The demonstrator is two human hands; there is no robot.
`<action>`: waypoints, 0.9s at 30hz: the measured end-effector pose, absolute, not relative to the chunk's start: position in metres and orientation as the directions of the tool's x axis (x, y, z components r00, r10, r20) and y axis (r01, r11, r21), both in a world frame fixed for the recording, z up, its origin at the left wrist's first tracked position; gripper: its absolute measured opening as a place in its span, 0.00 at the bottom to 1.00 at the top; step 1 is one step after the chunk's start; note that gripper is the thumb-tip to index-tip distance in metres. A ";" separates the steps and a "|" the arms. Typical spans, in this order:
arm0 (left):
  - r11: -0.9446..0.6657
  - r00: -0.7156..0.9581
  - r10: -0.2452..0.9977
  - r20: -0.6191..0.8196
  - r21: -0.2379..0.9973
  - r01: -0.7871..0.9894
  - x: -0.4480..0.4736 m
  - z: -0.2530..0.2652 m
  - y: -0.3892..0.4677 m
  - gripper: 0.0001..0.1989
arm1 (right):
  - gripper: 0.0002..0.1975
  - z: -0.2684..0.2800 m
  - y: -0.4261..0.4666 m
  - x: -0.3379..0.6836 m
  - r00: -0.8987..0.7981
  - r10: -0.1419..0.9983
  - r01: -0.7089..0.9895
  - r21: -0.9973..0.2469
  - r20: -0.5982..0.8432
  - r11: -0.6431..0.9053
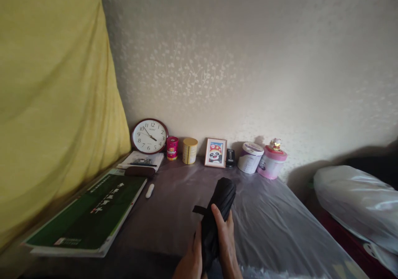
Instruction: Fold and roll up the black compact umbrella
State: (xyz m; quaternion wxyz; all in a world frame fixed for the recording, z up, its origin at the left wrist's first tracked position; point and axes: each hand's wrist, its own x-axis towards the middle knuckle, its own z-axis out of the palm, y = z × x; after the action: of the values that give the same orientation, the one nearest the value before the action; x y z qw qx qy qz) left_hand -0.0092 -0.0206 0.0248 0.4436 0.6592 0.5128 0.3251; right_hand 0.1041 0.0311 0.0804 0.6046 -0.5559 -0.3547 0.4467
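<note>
A folded black umbrella [224, 194] is held in both my hands over the near side of the table, tilted with its top end away from me and to the right. My right hand [226, 235] wraps its right side, thumb lying along the fabric. Lower down on the left, my left hand [193, 256] closes round the umbrella near its bottom end. A short black strap [199, 209] sticks out loose to the left. The umbrella's lowest part is hidden by my hands and the frame's edge.
Along the wall stand a clock [149, 136], a pink can [172, 148], a yellow can [190, 151], a picture frame [215, 153], a white tub [250, 157] and a pink-lidded tub [271, 163]. A green book [90, 212] and a small white object [149, 190] lie left. A plastic bag [357, 204] sits right.
</note>
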 end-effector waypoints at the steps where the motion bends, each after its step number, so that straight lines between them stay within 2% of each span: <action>1: -0.071 0.255 0.966 -0.042 0.905 0.419 -0.011 0.027 -0.021 0.47 | 0.30 0.080 0.031 0.104 0.347 0.935 -0.163 -0.986 -0.078 -0.022; 3: -0.131 0.304 0.953 0.018 0.926 0.355 -0.016 0.034 -0.020 0.47 | 0.30 0.081 0.030 0.103 0.333 0.937 -0.214 -0.976 -0.109 -0.038; 5: -0.187 0.426 0.898 0.114 0.973 0.135 -0.020 0.043 -0.019 0.49 | 0.30 0.083 0.029 0.103 0.314 0.939 -0.270 -0.961 -0.142 -0.055; 7: -0.126 0.537 0.832 0.141 0.990 -0.065 -0.022 0.047 -0.017 0.48 | 0.30 0.085 0.028 0.104 0.292 0.943 -0.313 -0.947 -0.161 -0.065; 8: -0.085 0.565 0.815 0.127 0.991 -0.099 -0.022 0.047 -0.017 0.47 | 0.30 0.086 0.027 0.104 0.279 0.947 -0.326 -0.943 -0.162 -0.066; 10: -0.082 0.539 0.839 0.077 0.997 -0.014 -0.019 0.042 -0.016 0.45 | 0.31 0.086 0.027 0.103 0.263 0.952 -0.321 -0.945 -0.156 -0.066; 12: -0.151 0.434 0.900 0.046 0.966 0.210 -0.016 0.033 -0.015 0.47 | 0.31 0.085 0.029 0.103 0.284 0.949 -0.276 -0.959 -0.138 -0.057; 15: -0.143 0.303 0.952 -0.035 0.826 0.545 -0.013 0.023 -0.015 0.51 | 0.31 0.080 0.032 0.101 0.315 0.944 -0.211 -0.977 -0.100 -0.033; 17: -0.138 0.295 0.953 -0.067 0.770 0.622 -0.015 0.025 -0.014 0.51 | 0.31 0.077 0.033 0.100 0.305 0.948 -0.220 -0.975 -0.095 -0.027; 18: -0.162 0.317 0.947 -0.050 0.778 0.607 -0.017 0.028 -0.014 0.51 | 0.30 0.075 0.034 0.099 0.299 0.949 -0.239 -0.971 -0.101 -0.028; 21: -0.195 0.419 0.908 0.025 0.908 0.370 -0.025 0.043 -0.014 0.52 | 0.29 0.070 0.035 0.099 0.257 0.955 -0.321 -0.945 -0.151 -0.063; 24: -0.010 0.476 0.879 -0.015 0.999 0.051 -0.029 0.052 -0.012 0.48 | 0.29 0.066 0.037 0.101 0.204 0.960 -0.362 -0.926 -0.190 -0.106; 25: 0.032 0.474 0.880 -0.025 0.999 -0.007 -0.029 0.053 -0.012 0.45 | 0.28 0.065 0.038 0.102 0.202 0.963 -0.349 -0.932 -0.180 -0.101; 27: 0.012 0.432 0.902 0.003 0.999 -0.032 -0.026 0.048 -0.010 0.41 | 0.27 0.063 0.039 0.105 0.213 0.968 -0.283 -0.957 -0.131 -0.067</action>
State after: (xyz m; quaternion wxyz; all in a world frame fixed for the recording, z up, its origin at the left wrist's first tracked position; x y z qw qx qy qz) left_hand -0.0261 -0.0105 0.0483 0.6078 0.5888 0.3693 0.3842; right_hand 0.1055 0.0390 0.0629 0.5929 -0.5051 -0.3390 0.5276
